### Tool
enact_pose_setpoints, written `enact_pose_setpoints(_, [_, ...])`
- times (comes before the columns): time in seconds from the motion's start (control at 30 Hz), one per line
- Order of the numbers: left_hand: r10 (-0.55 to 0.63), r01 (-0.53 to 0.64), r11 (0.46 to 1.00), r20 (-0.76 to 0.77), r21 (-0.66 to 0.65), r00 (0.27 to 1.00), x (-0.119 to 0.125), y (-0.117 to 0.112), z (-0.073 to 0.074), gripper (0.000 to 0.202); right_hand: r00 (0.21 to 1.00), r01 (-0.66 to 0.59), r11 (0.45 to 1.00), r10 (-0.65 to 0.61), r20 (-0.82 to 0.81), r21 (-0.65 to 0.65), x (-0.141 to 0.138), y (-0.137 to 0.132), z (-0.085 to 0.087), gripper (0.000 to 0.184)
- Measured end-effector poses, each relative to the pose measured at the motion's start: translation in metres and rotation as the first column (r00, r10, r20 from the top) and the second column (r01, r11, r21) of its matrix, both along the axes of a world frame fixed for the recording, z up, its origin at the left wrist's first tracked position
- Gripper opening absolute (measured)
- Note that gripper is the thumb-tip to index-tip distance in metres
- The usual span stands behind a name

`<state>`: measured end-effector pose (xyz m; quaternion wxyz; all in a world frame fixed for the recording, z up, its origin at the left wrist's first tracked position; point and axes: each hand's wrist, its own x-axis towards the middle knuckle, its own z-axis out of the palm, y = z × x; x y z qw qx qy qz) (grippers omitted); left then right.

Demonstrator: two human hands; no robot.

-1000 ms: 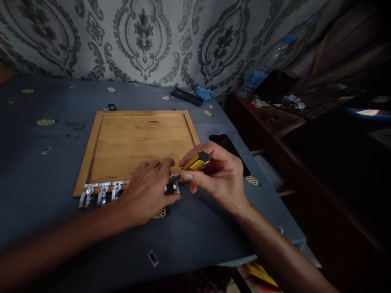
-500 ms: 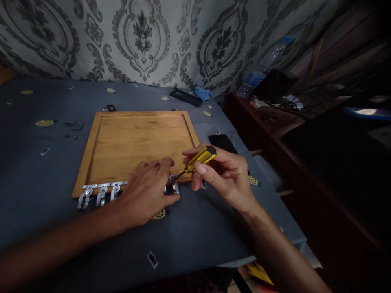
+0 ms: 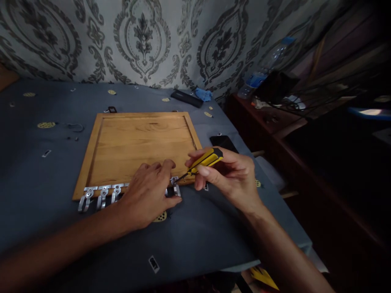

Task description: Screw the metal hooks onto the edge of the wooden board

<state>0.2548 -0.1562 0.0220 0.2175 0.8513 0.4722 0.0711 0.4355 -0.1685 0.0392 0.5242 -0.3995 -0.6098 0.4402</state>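
Note:
A wooden board point(image 3: 137, 142) lies flat on the blue cloth-covered table point(image 3: 39, 183). A row of silver metal hooks point(image 3: 100, 195) runs along its near edge. My left hand point(image 3: 146, 195) rests curled over the rightmost hook point(image 3: 175, 185), thumb and fingers pressed on it. My right hand point(image 3: 232, 175) pinches a yellow and black screwdriver point(image 3: 204, 160). Its tip points down-left at the top of that hook.
A black phone point(image 3: 222, 141) lies right of the board. A dark remote point(image 3: 186, 97) and a blue cloth point(image 3: 204, 94) sit by the patterned wall. A loose hook point(image 3: 75, 127) lies left of the board. A dark wooden shelf point(image 3: 275, 118) with a bottle stands at the right.
My right hand has slid right and tilted the screwdriver, so more of its shaft and handle shows. My left hand has stayed on the hook.

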Motion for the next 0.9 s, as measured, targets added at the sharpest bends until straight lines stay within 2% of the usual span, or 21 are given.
enact_pose_setpoints(0.23, [-0.003,0.003,1.000,-0.006,-0.004,1.000,0.000,0.000,0.001,0.046,0.989,0.148,0.980,-0.149,-0.003,0.132,-0.014,-0.004,-0.007,0.026])
enact_pose_setpoints(0.4, [0.001,-0.001,1.000,0.000,-0.001,1.000,-0.001,0.000,0.001,0.053,0.946,0.324,0.903,-0.309,-0.098,0.282,-0.011,-0.004,-0.009,0.017])
enact_pose_setpoints(0.6, [0.010,-0.010,1.000,0.000,-0.010,1.000,0.000,0.000,0.001,0.053,0.954,0.299,0.937,-0.301,-0.019,0.180,-0.008,0.000,-0.010,0.022])
enact_pose_setpoints(0.9, [-0.002,0.002,1.000,-0.001,-0.014,1.000,0.000,0.001,0.003,0.044,0.965,0.261,0.962,-0.259,-0.032,0.086,-0.010,0.001,-0.012,0.021])
